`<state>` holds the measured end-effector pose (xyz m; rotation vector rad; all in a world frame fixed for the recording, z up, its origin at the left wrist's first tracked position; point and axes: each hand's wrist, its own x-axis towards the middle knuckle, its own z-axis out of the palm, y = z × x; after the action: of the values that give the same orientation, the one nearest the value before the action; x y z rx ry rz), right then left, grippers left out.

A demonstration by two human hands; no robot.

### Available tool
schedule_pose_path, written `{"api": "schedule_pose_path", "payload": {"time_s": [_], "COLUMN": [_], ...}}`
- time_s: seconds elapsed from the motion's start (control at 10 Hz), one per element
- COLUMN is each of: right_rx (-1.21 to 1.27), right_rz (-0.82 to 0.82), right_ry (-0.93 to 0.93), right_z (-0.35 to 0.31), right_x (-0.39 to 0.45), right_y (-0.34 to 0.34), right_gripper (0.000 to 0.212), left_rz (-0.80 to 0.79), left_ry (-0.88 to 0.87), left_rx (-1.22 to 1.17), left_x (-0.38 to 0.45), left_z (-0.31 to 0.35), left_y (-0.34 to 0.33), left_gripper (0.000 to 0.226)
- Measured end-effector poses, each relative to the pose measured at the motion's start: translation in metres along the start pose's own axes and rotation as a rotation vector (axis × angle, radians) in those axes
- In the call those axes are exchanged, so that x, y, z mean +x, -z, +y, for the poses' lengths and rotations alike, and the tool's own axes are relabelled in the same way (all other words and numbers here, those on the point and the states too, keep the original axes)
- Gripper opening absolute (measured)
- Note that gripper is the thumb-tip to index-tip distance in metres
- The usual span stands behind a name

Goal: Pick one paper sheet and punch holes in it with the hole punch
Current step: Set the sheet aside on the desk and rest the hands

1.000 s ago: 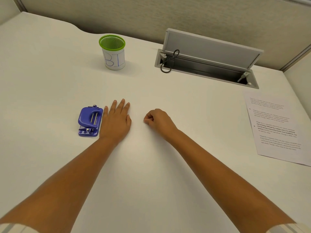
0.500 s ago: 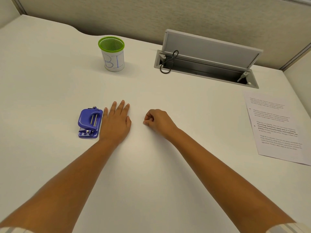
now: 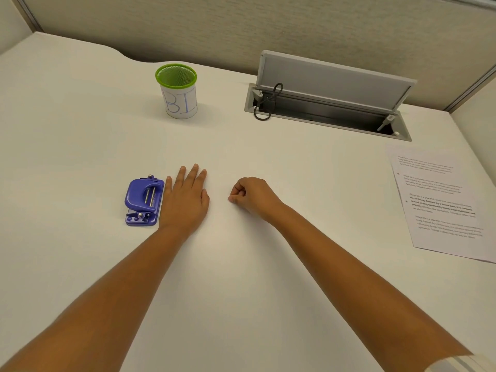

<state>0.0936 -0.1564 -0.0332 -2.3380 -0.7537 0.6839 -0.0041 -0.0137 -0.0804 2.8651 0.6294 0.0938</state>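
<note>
Paper sheet (image 3: 440,200): printed page lying flat at the right edge of the frame, well apart from both my hands.
Hole punch (image 3: 143,202): purple, left of centre on the desk (image 3: 80,157), just beside my left hand's little-finger side.
Left hand (image 3: 185,200): my palm lies flat on the desk, fingers straight and close together, holding nothing.
Right hand (image 3: 252,197): at the middle of the frame, my fingers curl into a loose fist, nothing in it.
Cup (image 3: 178,91): green-rimmed mesh, upper middle, marked "BI".
Cable hatch (image 3: 327,103): upper right, lid raised, a dark cable (image 3: 268,103) looping at its left end.
</note>
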Motion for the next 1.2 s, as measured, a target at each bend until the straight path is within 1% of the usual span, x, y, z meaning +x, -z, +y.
{"api": "schedule_pose_path", "payload": {"time_s": [0.3,0.7,1.1,1.2], "right_rx": [0.019,-0.014,0.005,0.010], "right_rz": [0.022,-0.005,-0.021,-0.012], "right_ry": [-0.006,-0.009,-0.032,-0.035], "right_z": [-0.0006,-0.0059,-0.0076,-0.0067], "right_x": [-0.0012,-0.0028,-0.0022,-0.0027], "right_y": [-0.0009,0.0019,0.0029,0.0020], "right_gripper": [0.015,0.013,0.012,0.009], "left_rz": [0.000,0.003,-0.004,-0.006], "left_ry": [0.000,-0.001,0.001,0.003], "left_rx": [0.008,0.005,0.005,0.003], "left_x": [0.0007,-0.0006,-0.0009,-0.0007], "left_z": [-0.0009,0.0001,0.0003,0.0004], "left_y": [-0.0014,0.0011,0.0020,0.0020], "left_gripper": [0.052,0.052,0.052,0.052]}}
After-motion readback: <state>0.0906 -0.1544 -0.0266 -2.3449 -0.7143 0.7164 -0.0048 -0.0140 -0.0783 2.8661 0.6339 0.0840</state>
